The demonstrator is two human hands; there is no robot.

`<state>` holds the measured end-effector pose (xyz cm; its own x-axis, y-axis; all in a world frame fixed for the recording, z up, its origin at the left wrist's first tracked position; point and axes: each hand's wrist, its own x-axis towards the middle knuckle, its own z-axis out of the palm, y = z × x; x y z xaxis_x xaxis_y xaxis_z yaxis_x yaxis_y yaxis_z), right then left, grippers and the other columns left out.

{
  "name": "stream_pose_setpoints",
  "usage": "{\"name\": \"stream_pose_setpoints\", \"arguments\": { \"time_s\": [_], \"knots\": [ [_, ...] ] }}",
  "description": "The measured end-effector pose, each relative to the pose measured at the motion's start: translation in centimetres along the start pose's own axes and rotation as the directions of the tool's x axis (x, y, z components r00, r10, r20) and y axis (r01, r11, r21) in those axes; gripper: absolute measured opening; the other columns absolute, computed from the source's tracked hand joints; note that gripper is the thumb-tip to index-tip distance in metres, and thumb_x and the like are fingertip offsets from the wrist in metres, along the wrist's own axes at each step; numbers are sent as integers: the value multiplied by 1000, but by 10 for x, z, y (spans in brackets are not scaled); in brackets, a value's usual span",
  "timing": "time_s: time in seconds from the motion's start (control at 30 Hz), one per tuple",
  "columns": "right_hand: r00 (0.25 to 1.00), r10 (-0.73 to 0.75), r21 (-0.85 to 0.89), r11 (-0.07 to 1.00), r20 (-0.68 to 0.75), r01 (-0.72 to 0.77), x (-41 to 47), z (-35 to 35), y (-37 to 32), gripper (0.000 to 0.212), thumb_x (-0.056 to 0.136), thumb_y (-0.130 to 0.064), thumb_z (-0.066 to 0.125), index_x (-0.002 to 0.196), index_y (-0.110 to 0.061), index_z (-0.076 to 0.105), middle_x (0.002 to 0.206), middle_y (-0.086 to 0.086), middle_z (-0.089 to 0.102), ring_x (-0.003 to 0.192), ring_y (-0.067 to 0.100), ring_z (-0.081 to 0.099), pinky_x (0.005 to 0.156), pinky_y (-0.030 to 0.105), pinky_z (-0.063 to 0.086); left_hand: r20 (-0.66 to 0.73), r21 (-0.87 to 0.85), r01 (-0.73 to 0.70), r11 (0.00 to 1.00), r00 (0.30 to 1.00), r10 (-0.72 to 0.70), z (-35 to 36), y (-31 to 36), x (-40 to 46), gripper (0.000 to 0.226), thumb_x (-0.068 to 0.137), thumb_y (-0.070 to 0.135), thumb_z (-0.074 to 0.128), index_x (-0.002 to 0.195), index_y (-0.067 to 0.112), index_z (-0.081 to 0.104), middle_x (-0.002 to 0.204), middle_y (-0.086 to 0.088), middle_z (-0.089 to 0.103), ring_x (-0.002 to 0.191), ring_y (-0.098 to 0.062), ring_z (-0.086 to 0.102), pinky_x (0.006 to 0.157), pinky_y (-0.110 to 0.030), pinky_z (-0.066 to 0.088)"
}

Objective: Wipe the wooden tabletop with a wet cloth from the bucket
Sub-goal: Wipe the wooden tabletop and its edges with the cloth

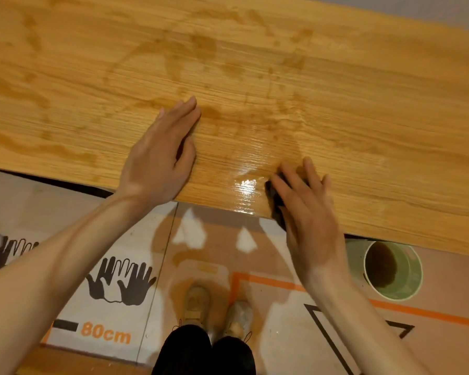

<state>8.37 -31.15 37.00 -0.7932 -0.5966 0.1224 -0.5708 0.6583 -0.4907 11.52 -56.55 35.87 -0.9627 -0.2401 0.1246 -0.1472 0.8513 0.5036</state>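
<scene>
Head view: right hand (309,220) presses cloth (274,196) flat on tabletop (255,63).

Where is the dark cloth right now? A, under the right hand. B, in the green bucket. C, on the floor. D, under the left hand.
A: the dark cloth peeks out from under the right hand at the tabletop's near edge.

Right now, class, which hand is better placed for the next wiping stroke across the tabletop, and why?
Right: the right hand presses the dark cloth onto the tabletop. The left hand lies flat on the wood, holding nothing.
</scene>
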Motion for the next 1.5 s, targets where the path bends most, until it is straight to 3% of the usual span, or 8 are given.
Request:
{"name": "stream_pose_setpoints", "arguments": {
  "time_s": [0.2, 0.3, 0.47, 0.7, 0.93, 1.17, 1.33, 1.5],
  "knots": [
    [945, 310, -44, 948, -105, -316, 76, -10, 25, 41, 102, -21, 41, 142, -10, 46, 155, 6, 34, 148, 30, 15, 119, 44, 0, -2, 18, -12, 1000, 1000, 12, 0, 1, -2, 49, 106, 22, 34, 154, 8, 39, 163, -2, 31, 149, -3, 19, 125, -19, 7],
    [974, 216, 23, 976, -66, -215, 32, 2, -12, 35, 99, -21, 51, 132, -10, 54, 149, 4, 42, 145, 28, 23, 118, 48, 10, -6, 13, -17, 1000, 1000, 17, 1, 0, -2, 50, 106, 22, 34, 153, 6, 40, 163, -5, 33, 151, -12, 22, 126, -25, 7],
    [995, 67, 74, 995, 73, -73, 5, 6, -23, 44, 102, -29, 42, 143, -16, 44, 154, -5, 33, 150, 16, 9, 122, 37, -3, 5, 40, -22, 999, 1000, 22, 3, 1, 0, 49, 107, 19, 35, 153, 5, 37, 164, -7, 30, 154, -17, 21, 128, -29, 7],
    [934, 322, -12, 945, -156, -328, 109, 28, -15, 42, 105, -24, 37, 145, -13, 42, 156, 3, 32, 149, 23, 11, 121, 42, -1, 33, 70, -27, 997, 999, 25, 2, 2, -1, 51, 106, 19, 33, 155, 5, 33, 165, -7, 26, 154, -18, 20, 127, -29, 5],
    [992, 80, 26, 996, 93, -83, 23, 35, -72, 46, 103, -28, 31, 146, -14, 39, 157, -2, 28, 150, 17, 8, 122, 36, -4, 48, 53, -28, 998, 999, 26, 1, 0, 1, 52, 106, 20, 32, 155, 5, 32, 166, -7, 23, 155, -21, 20, 127, -32, 7],
    [957, 265, 6, 964, -120, -266, 128, 49, -46, 40, 103, -20, 41, 143, -13, 45, 154, 4, 36, 148, 26, 14, 120, 43, -2, 53, 47, -45, 998, 998, 42, 2, -1, 0, 53, 106, 21, 30, 156, 5, 30, 167, -7, 21, 155, -20, 17, 128, -35, 9],
    [998, 51, 96, 994, 45, -55, 28, 50, -95, 42, 102, -22, 39, 141, -10, 47, 153, 2, 36, 149, 17, 14, 122, 37, -1, 46, 24, -56, 998, 997, 55, 1, -2, 1, 52, 105, 19, 29, 154, 3, 34, 165, -10, 25, 154, -23, 21, 127, -38, 13],
    [993, 114, 49, 993, -40, -112, 122, 51, -62, 38, 100, -16, 48, 137, -10, 52, 152, 12, 35, 145, 25, 23, 122, 34, 10, 61, -125, -39, 991, 997, 47, -11, -12, 11, 50, 106, 15, 35, 155, 7, 33, 166, -4, 24, 154, -14, 19, 126, -23, 2]
  ]
}}
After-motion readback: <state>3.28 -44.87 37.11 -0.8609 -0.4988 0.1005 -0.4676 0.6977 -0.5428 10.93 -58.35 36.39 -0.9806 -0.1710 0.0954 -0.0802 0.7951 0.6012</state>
